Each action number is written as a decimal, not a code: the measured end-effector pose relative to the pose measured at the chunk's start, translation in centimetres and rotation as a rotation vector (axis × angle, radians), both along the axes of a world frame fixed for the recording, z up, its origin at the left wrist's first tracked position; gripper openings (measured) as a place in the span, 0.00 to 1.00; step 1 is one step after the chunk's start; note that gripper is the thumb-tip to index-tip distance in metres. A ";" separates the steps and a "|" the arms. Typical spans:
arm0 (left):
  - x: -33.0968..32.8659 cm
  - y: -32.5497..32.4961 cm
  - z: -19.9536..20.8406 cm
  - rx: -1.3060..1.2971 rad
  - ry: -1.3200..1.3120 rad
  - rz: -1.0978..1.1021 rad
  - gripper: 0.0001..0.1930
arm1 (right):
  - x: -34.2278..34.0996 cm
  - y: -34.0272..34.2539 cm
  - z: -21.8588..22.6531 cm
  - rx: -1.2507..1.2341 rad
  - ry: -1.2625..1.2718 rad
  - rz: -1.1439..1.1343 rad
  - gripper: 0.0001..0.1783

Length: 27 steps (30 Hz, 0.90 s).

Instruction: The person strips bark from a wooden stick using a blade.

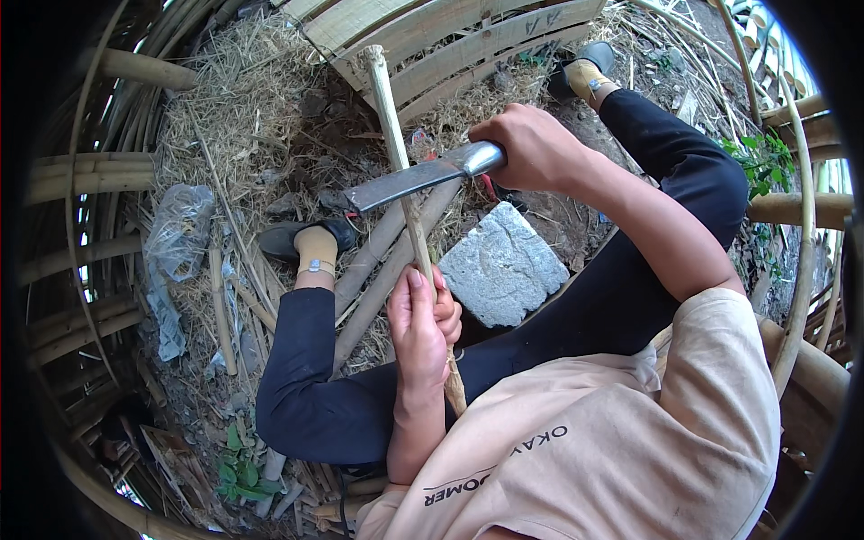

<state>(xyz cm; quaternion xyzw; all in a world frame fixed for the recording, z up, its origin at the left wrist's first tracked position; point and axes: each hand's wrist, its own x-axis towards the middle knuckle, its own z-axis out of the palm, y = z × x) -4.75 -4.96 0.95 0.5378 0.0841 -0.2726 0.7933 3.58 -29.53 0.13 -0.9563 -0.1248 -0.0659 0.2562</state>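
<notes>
A pale wooden stick [387,108] stands out in front of me, its lower end resting near my shirt. My left hand [421,319] is closed round its lower half. In my right hand [538,148] is a machete [409,182], gripped by its metal-collared handle, which the fist mostly hides. The broad grey blade points left and lies across the stick's middle, well above my left hand. Just right of my left hand, between my legs, is a rough grey stone block [504,265].
Bamboo poles [369,256] lie on the ground between my feet. At the far side stands a slatted wooden crate [468,54]. Dry straw [243,99] and a clear plastic bag [183,229] lie to the left. Bamboo fencing [90,175] closes in both sides.
</notes>
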 end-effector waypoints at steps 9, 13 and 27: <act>-0.8 -0.3 0.3 0.089 -0.063 -0.029 0.14 | 0.8 0.2 -1.1 -0.007 -0.004 -0.070 0.07; -1.0 -1.0 0.6 0.147 -0.113 -0.037 0.14 | 1.3 -0.8 -1.8 -0.013 -0.126 -0.077 0.07; -1.6 -1.5 0.2 0.155 -0.076 -0.079 0.14 | 4.5 -6.7 -0.9 -0.230 -0.328 -0.358 0.13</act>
